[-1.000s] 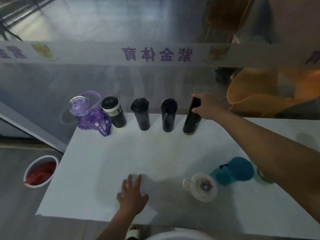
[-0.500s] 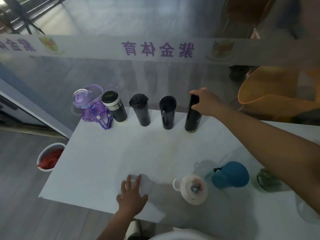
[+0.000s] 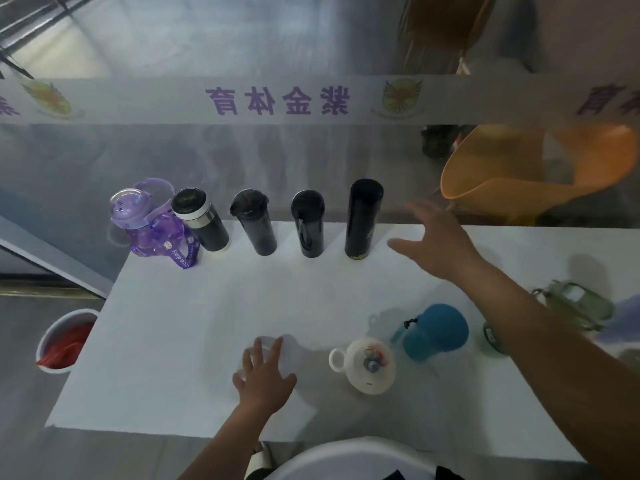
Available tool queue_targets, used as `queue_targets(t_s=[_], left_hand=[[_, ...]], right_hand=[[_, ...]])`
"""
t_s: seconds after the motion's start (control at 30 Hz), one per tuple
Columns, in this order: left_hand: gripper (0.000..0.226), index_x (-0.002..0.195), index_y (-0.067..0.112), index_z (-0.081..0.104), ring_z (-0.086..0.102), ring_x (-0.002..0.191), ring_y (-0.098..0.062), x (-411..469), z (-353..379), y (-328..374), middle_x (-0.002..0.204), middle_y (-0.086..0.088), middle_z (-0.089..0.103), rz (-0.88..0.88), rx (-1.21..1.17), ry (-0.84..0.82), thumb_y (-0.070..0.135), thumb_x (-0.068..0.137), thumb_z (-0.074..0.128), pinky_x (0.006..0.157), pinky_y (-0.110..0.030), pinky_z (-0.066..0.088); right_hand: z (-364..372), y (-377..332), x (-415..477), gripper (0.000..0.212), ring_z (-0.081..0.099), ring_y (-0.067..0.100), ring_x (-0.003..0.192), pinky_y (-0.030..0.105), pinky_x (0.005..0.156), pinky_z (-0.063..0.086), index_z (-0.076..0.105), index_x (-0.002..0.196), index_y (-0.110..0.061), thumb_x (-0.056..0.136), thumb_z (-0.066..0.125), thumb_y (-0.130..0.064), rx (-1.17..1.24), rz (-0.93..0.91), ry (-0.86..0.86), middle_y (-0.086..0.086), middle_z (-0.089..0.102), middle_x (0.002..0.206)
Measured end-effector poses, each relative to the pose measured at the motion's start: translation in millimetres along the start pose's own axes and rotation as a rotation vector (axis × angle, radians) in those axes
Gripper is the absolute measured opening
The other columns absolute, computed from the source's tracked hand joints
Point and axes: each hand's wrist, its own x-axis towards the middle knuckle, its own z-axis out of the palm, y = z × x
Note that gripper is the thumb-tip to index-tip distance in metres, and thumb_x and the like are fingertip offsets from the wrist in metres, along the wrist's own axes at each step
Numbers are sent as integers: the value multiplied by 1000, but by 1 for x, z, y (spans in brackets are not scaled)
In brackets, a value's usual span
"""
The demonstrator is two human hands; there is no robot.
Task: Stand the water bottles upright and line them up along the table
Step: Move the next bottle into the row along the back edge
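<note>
With five bottles upright along the far edge of the table, the right hand, grip open and empty, hovers beside the tall black bottle, while the left hand lies flat; next, judged: reach the teal bottle.

Dim, bluish haze, soft shadows, wide-angle distortion

Both forearms are bare, no sleeves, watch or rings; a white garment covers the chest.
</note>
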Motion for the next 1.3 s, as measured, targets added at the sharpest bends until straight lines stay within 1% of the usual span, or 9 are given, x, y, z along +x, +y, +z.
queue_targets(t_s=[0.1, 0.2, 0.3, 0.4, 0.47, 0.67, 0.8, 0.93, 1.3], left_hand=[[79, 152, 44, 3, -7, 150, -28, 7, 2, 10, 164, 1, -10, 46, 21, -3, 52, 90, 51, 117, -57, 12], [81, 152, 46, 2, -7, 150, -28, 9, 4, 23, 163, 2, -11, 97, 62, -15, 53, 89, 52, 115, -57, 16], [81, 151, 47, 4, -5, 150, -27, 11, 2, 33, 163, 3, -11, 144, 81, -26, 52, 88, 55, 113, -58, 20], [80, 151, 47, 5, -4, 150, -27, 14, -2, 35, 163, 3, -11, 157, 88, -41, 52, 89, 55, 112, -59, 23], [80, 152, 47, 4, -5, 150, -27, 14, -2, 34, 163, 3, -11, 166, 109, -51, 52, 89, 54, 112, -58, 23], [81, 151, 49, 4, -4, 151, -24, 16, 1, 17, 163, 7, -9, 223, 146, -68, 52, 87, 54, 113, -58, 24], [82, 151, 48, 3, -5, 151, -23, 15, -1, 5, 163, 9, -10, 252, 185, -87, 51, 88, 55, 114, -56, 25], [82, 151, 49, 4, -3, 151, -22, 16, -2, 0, 163, 10, -10, 255, 185, -103, 51, 88, 56, 111, -54, 34], [85, 152, 46, 5, 0, 151, -24, 9, 5, 2, 164, 8, -7, 231, 149, -76, 48, 87, 59, 109, -47, 40]], right_hand=[[9, 32, -55, 66, 31, 22, 139, 44, 112, 30, 40, 139, -39, 80, 67, -53, 30, 172, -100, -4, 31, 154], [30, 57, -96, 74, 36, 28, 134, 46, 108, 38, 37, 141, -39, 76, 71, -50, 34, 217, -216, 3, 33, 151], [45, 69, -116, 77, 47, 28, 117, 45, 95, 49, 39, 138, -40, 70, 74, -39, -4, 212, -202, 4, 39, 142], [50, 75, -119, 71, 51, 25, 105, 40, 87, 52, 43, 136, -36, 71, 69, -24, -36, 189, -165, 3, 43, 134], [49, 78, -116, 68, 53, 23, 100, 38, 83, 54, 44, 135, -35, 72, 69, -24, -62, 174, -153, 3, 46, 128], [30, 80, -66, 66, 55, 23, 100, 38, 88, 51, 45, 133, -32, 72, 71, -34, -54, 209, -166, 4, 50, 121], [20, 77, -9, 63, 56, 25, 99, 40, 87, 51, 50, 128, -31, 69, 73, -31, 13, 215, -29, 6, 52, 118], [19, 74, 44, 68, 56, 28, 109, 43, 92, 52, 45, 136, -24, 75, 76, -30, 50, 212, 38, 9, 49, 127], [36, 75, 95, 68, 54, 30, 111, 40, 94, 50, 46, 136, -19, 77, 78, -26, 44, 170, 50, 12, 51, 127]])
